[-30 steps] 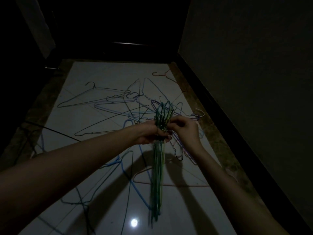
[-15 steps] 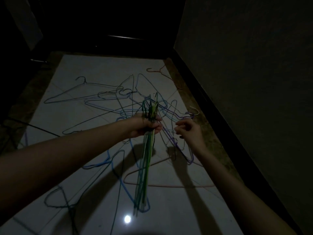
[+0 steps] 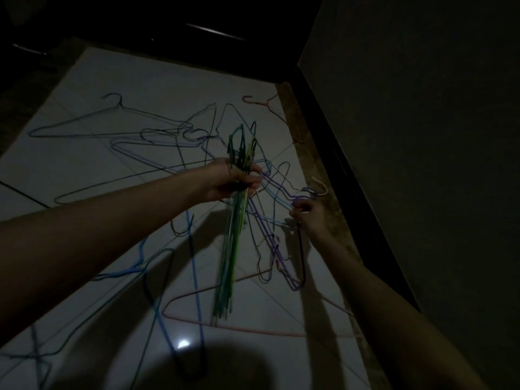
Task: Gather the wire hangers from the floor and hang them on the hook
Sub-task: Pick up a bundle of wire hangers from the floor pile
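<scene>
My left hand (image 3: 229, 180) grips a bundle of green wire hangers (image 3: 229, 266) by the necks, their hooks sticking up and their bodies hanging down above the floor. My right hand (image 3: 308, 216) is lower and to the right, its fingers curled at the hooks of purple hangers (image 3: 274, 243) lying on the floor; whether it pinches them is unclear in the dim light. Several more wire hangers (image 3: 157, 133), blue, grey and pink, lie scattered on the white tiled floor (image 3: 84, 170). No wall hook is in view.
A dark wall (image 3: 422, 136) with a black skirting board runs along the right. A pink hanger (image 3: 233, 319) lies near my feet, another pink hanger (image 3: 266, 104) at the far corner. Dark furniture closes off the far end. The room is dim.
My right hand let go of the green bundle and moved down and right to the purple hangers. My left hand keeps the bundle, shifted a little left.
</scene>
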Available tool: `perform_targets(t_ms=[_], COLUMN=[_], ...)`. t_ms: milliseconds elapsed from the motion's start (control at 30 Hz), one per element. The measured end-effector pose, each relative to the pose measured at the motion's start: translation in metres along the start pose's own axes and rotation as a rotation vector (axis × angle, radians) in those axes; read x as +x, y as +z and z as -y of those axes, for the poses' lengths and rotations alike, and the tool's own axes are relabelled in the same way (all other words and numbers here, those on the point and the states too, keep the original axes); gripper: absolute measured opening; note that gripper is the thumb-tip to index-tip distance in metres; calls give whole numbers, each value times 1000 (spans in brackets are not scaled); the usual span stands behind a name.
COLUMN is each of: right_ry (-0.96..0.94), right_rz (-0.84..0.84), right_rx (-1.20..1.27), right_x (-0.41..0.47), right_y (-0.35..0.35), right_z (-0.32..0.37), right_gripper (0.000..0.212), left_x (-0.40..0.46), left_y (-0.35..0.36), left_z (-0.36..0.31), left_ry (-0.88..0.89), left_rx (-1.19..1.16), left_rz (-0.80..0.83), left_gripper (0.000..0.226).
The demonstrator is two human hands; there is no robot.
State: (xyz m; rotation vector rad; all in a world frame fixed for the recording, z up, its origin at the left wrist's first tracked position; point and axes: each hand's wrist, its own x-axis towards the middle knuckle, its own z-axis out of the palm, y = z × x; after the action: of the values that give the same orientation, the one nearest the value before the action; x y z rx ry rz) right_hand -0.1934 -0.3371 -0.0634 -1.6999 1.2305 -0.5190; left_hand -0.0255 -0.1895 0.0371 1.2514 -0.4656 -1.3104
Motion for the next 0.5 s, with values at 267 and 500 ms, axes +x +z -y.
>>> perform_targets(t_ms=[267,500], right_ry=[1,-29], right_rz=[-58,-63], right_rx=[-162,-361], right_x=[43,55], right_y=[8,10], right_z=[-32,-39], right_gripper=[17,28], left_x=[23,30], left_y=[-7,-8], left_z=[13,19], left_ry=[-39,-62], left_rx=[72,49], left_rz=[-37,-89], left_gripper=[23,22])
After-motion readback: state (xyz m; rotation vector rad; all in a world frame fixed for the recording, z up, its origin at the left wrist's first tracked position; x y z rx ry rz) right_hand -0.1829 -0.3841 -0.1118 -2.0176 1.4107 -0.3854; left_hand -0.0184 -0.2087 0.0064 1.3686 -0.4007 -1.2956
